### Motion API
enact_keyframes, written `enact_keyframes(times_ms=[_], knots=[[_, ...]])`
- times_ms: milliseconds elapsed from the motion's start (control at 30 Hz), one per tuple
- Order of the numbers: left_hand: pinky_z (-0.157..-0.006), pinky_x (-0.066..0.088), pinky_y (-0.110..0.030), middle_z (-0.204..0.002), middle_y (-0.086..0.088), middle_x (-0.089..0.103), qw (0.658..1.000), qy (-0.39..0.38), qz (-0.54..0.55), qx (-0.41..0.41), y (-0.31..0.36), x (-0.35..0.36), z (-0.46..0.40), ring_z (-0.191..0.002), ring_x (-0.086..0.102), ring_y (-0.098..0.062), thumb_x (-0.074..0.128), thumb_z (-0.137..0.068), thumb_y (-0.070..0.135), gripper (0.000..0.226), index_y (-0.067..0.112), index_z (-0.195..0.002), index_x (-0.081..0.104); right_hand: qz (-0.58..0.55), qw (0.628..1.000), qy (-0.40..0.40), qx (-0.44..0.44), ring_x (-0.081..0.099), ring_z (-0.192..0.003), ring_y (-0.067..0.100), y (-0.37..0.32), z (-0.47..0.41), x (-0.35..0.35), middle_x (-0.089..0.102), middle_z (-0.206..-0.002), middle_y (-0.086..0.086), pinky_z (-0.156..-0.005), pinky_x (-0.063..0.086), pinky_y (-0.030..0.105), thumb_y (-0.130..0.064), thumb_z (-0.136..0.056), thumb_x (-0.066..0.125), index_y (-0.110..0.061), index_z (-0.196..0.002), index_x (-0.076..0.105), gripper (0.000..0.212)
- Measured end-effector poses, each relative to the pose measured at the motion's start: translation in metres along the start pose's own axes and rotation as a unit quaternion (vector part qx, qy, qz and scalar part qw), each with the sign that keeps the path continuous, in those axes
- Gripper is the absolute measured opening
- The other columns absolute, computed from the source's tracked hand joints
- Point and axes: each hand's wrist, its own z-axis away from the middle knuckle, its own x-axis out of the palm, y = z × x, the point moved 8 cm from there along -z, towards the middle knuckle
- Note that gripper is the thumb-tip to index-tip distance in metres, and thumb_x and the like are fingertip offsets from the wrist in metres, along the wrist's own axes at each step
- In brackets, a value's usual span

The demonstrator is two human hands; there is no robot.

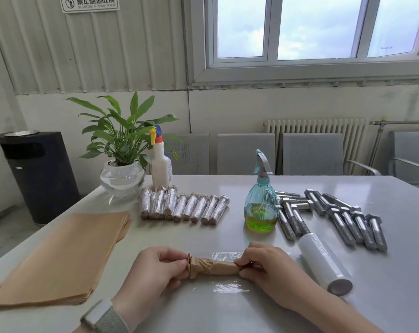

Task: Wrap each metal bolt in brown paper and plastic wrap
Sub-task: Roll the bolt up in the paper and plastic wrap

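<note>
Left hand (155,265): fingers curled round the crumpled left end of the paper-wrapped bolt (215,267); a pale band sits on the wrist.
Right hand (263,263): pinches the bolt's right end between thumb and fingers.
Paper-wrapped bolt: lies crosswise at the near middle of the worktop (227,313), on a clear film sheet (227,286) spread flat beneath it.
Film roll (323,263): lies just right of the right hand, core end toward the camera.
Bare bolts (333,217): loose group at far right, beyond the roll.
Finished bolts (183,205): row of film-covered bundles at far centre, side by side.
Paper stack (64,258): brown sheets at left, near the worktop edge.
Green sprayer (261,200): stands between the finished and bare bolts.
White sprayer (160,162): stands behind the finished row, beside the plant (122,150) in its glass bowl.
</note>
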Motion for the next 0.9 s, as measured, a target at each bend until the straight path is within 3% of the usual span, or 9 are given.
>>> enact_keyframes(times_ms=[167, 300, 433, 567, 667, 800, 900], knots=[[-0.049, 0.045, -0.015, -0.071, -0.005, 0.075, 0.994, 0.049, -0.074, 0.064, 0.005, 0.001, 0.003, -0.067, 0.073, -0.014, 0.068, -0.086, -0.001, 0.014, 0.011, -0.08, 0.074, -0.006, 1.0, 0.001, 0.0, 0.057, -0.092, -0.001, -0.001, 0.0, -0.001, 0.056, -0.085, -0.025, -0.078, 0.042, 0.01, -0.02, -0.085, 0.072, -0.025, -0.092, 0.072, 0.009], [-0.063, 0.047, -0.026, -0.07, 0.004, 0.075, 0.987, 0.063, -0.114, 0.092, 0.004, 0.001, 0.005, -0.069, 0.072, -0.01, 0.072, -0.084, 0.008, 0.015, 0.02, -0.078, 0.076, -0.006, 1.0, 0.0, -0.002, 0.057, -0.091, 0.0, -0.001, 0.001, -0.001, 0.056, -0.085, -0.025, -0.078, 0.041, 0.01, -0.021, -0.085, 0.072, -0.026, -0.092, 0.072, 0.009], [-0.069, 0.05, -0.032, -0.072, 0.008, 0.075, 0.986, 0.079, -0.105, 0.101, 0.0, 0.0, 0.005, -0.074, 0.072, -0.009, 0.074, -0.082, 0.011, 0.016, 0.025, -0.076, 0.077, -0.005, 1.0, 0.004, 0.004, 0.056, -0.09, 0.0, 0.0, 0.0, -0.001, 0.057, -0.085, -0.023, -0.076, 0.039, 0.006, -0.02, -0.084, 0.073, -0.027, -0.091, 0.072, 0.01], [-0.076, 0.053, -0.038, -0.073, 0.005, 0.075, 0.989, 0.08, -0.081, 0.098, -0.006, 0.001, 0.001, -0.078, 0.073, -0.014, 0.074, -0.082, 0.011, 0.026, 0.035, -0.074, 0.077, -0.009, 1.0, 0.001, 0.007, 0.057, -0.09, 0.002, 0.001, -0.001, 0.0, 0.059, -0.089, -0.019, -0.08, 0.043, 0.014, -0.019, -0.084, 0.073, -0.025, -0.094, 0.073, 0.012], [-0.085, 0.055, -0.043, -0.074, 0.004, 0.076, 0.989, 0.081, -0.069, 0.1, -0.008, 0.0, 0.0, -0.08, 0.073, -0.018, 0.074, -0.083, 0.01, 0.034, 0.043, -0.077, 0.075, -0.007, 1.0, 0.0, 0.007, 0.056, -0.09, 0.002, 0.0, -0.001, -0.001, 0.057, -0.087, -0.02, -0.078, 0.04, 0.01, -0.02, -0.084, 0.073, -0.024, -0.095, 0.073, 0.011], [-0.077, 0.053, -0.034, -0.074, 0.012, 0.075, 0.984, 0.088, -0.098, 0.121, -0.005, 0.001, 0.002, -0.077, 0.071, -0.007, 0.075, -0.082, 0.015, 0.032, 0.047, -0.077, 0.073, -0.006, 1.0, 0.0, 0.007, 0.055, -0.09, 0.002, -0.001, -0.001, -0.001, 0.057, -0.087, -0.019, -0.075, 0.038, 0.007, -0.019, -0.085, 0.072, -0.023, -0.095, 0.073, 0.011], [-0.071, 0.048, -0.03, -0.073, 0.015, 0.074, 0.976, 0.092, -0.138, 0.144, 0.0, 0.003, 0.004, -0.074, 0.068, -0.001, 0.074, -0.083, 0.019, 0.018, 0.034, -0.073, 0.074, -0.008, 1.0, -0.003, 0.012, 0.055, -0.09, 0.001, 0.0, -0.001, -0.001, 0.059, -0.09, -0.016, -0.076, 0.037, 0.006, -0.018, -0.086, 0.072, -0.023, -0.096, 0.073, 0.011]])
